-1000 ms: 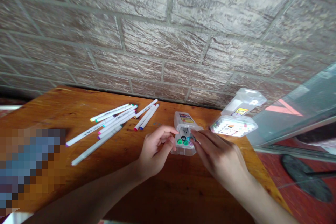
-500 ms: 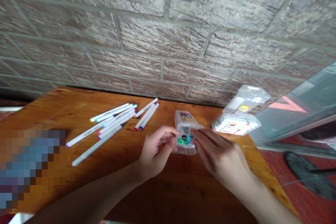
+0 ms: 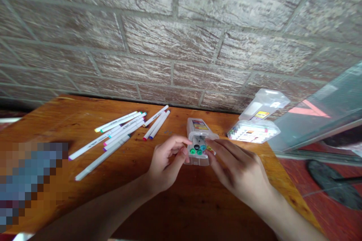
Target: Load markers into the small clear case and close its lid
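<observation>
A clear plastic marker case [image 3: 197, 161] lies in front of me with its end towards me. Inside it are several markers, among them a black-ended marker [image 3: 196, 147] labelled 120 and green- and teal-ended ones. My left hand [image 3: 169, 160] is curled at the case's left side, index finger and thumb against its edge. On the right side, my right hand [image 3: 236, 163] has its fingers closed at the opening, on a marker with a yellow end [image 3: 209, 148]. Most of that marker is hidden by the fingers and case.
Loose white markers [image 3: 113, 131] with coloured ends lie on the wooden table [image 3: 169, 203] to the left. A clear lid [image 3: 264, 103] and a second case full of markers [image 3: 253, 131] stand at the back right. A brick wall [image 3: 152, 37] rises behind the table.
A marker with a yellow end now shows at the right of the case, under my right fingers. My left hand stays at the case. The view has shifted slightly.
</observation>
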Motion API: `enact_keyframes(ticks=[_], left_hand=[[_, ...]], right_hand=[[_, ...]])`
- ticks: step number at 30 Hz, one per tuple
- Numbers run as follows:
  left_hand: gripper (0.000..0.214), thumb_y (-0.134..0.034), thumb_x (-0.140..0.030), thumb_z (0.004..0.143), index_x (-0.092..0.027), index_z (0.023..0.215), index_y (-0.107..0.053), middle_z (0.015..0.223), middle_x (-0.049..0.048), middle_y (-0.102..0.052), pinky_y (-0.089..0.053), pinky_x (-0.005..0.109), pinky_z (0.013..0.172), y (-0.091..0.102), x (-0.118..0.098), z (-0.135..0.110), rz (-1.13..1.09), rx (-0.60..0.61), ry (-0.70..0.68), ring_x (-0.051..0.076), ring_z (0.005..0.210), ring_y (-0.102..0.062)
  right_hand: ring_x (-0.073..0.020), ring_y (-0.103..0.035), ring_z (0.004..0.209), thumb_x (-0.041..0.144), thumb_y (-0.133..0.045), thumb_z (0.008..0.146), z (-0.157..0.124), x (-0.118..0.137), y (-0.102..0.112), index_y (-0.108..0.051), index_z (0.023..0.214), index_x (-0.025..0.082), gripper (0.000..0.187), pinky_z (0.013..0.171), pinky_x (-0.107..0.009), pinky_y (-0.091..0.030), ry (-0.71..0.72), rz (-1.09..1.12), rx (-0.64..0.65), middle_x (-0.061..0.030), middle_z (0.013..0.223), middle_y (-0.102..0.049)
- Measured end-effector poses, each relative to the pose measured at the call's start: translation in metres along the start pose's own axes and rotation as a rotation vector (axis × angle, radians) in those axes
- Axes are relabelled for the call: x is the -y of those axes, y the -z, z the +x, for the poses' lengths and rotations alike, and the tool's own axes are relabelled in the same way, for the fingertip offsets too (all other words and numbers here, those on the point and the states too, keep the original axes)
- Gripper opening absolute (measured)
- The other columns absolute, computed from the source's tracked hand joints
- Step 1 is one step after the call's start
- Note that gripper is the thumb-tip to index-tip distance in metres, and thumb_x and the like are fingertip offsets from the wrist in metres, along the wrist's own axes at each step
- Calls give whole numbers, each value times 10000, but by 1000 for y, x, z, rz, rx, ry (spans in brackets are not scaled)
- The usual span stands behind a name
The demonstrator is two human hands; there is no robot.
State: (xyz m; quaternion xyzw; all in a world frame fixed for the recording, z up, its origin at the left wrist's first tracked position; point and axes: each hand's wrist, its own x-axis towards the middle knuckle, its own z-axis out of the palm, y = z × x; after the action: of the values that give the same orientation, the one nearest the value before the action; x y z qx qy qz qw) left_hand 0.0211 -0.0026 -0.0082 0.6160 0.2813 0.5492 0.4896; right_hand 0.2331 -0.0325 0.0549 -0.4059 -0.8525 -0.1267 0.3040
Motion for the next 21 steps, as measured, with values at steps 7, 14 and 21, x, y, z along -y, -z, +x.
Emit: enact_keyframes(ticks=[7, 14, 21], left_hand=[[121, -572, -273, 1055, -204, 1113, -654, 710, -32, -651, -405, 209, 523, 1, 5, -1, 18, -5, -14, 81, 498, -483], [144, -629, -320, 1025, -191, 1052, -687, 767, -12, -605, -404, 224, 577, 10, 9, 8, 160, -113, -74, 109, 618, -503], [199, -615, -377, 1022, -200, 1059, -699, 882, 21, -646, -446, 259, 635, 19, 12, 15, 276, -149, -150, 151, 706, -559]], right_hand=[[-154, -743, 635, 42, -710, 910, -8, -16, 0, -721, 1059, 143, 181, 639, -253, -586, 49, 117, -278, -50, 818, -800], [-124, -551, 420, 151, -638, 955, -17, -45, -14, -668, 776, 229, 198, 456, -256, -449, -149, 122, -426, 24, 558, -644], [-124, -547, 451, 186, -604, 974, -20, -49, -32, -591, 713, 221, 264, 478, -255, -413, -138, 213, -409, 27, 549, -602]])
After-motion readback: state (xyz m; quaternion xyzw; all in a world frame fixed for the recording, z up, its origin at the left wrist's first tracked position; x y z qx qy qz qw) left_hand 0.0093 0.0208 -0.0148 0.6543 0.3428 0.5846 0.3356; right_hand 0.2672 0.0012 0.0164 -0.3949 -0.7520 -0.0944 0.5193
